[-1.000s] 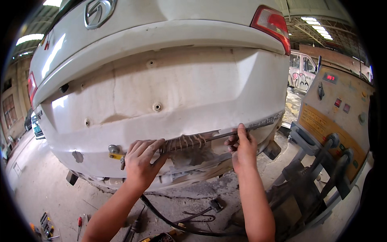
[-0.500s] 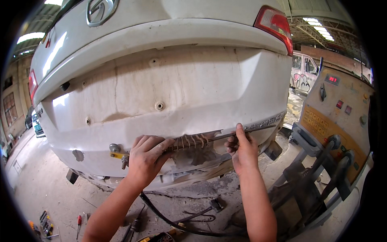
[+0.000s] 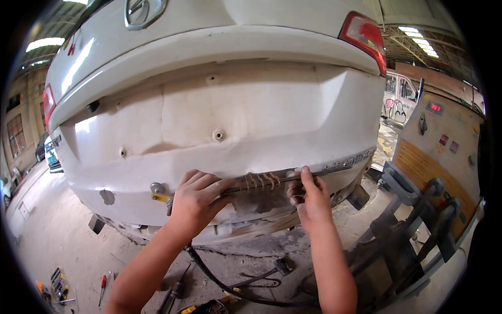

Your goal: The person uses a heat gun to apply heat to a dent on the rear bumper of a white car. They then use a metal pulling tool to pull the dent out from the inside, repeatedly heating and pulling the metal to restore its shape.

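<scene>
Head view shows a thin metal rod [image 3: 285,177] lying across the lower rear bumper [image 3: 219,104] of a white car, threaded through a row of small wire loops [image 3: 260,180] stuck on the bumper's sanded patch. Left of the loops, the left hand [image 3: 196,201] has its fingers curled and clamped on the rod. Right of them, the right hand [image 3: 308,196] pinches the rod, thumb up along the bumper. Below the bumper, a black cable [image 3: 230,285] trails over the concrete floor [image 3: 52,246]; right of it stands an orange-faced machine [image 3: 434,157].

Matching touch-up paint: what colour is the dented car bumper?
White, seen in the head view: the dented car bumper.
</scene>
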The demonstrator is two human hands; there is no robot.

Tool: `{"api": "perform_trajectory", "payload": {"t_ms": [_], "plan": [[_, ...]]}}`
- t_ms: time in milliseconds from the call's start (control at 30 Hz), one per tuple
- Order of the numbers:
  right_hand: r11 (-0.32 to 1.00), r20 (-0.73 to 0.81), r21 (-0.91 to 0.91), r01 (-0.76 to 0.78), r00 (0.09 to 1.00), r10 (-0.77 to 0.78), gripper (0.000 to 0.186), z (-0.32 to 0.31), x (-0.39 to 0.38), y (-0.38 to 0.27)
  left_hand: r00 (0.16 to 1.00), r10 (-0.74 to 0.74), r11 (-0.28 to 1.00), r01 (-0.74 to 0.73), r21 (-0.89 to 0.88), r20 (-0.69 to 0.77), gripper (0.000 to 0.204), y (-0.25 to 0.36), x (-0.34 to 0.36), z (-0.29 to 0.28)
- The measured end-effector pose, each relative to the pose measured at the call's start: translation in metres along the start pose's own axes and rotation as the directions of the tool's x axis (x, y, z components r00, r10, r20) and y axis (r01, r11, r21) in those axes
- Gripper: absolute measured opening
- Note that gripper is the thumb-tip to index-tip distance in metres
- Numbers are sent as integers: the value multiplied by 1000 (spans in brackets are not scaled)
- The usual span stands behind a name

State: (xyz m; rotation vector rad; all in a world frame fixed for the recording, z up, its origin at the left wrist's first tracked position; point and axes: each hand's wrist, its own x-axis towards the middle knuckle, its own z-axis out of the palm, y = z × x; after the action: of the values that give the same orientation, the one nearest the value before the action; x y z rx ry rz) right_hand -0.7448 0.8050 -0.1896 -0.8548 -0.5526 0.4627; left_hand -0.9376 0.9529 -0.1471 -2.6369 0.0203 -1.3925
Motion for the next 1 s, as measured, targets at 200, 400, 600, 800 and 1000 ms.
{"api": "perform_trajectory", "payload": {"t_ms": [200,400,600,800,1000], "plan": [[999,-99,5,-32,995,32,34,-10,1,-7,999,22,999,-23,-24,-31,50,31,-32,-33],[993,-167,117,3,986,17,28,-6,7,-1,991,-59,998,63,32,-123,34,36,-132,-112],[999,-279,-40,-1,960,-10,39,-18,-19,19,502,-857,514,847,135,112,23,-19,-347,-85],[984,-18,-90,-152,988,151,33,-79,-42,29,-119,-923,147,768,623,365,46,49,-587,-63],[975,-205,-178,-133,974,96,36,-94,-48,24,-38,-932,218,735,642,361,41,73,-616,-15]]}}
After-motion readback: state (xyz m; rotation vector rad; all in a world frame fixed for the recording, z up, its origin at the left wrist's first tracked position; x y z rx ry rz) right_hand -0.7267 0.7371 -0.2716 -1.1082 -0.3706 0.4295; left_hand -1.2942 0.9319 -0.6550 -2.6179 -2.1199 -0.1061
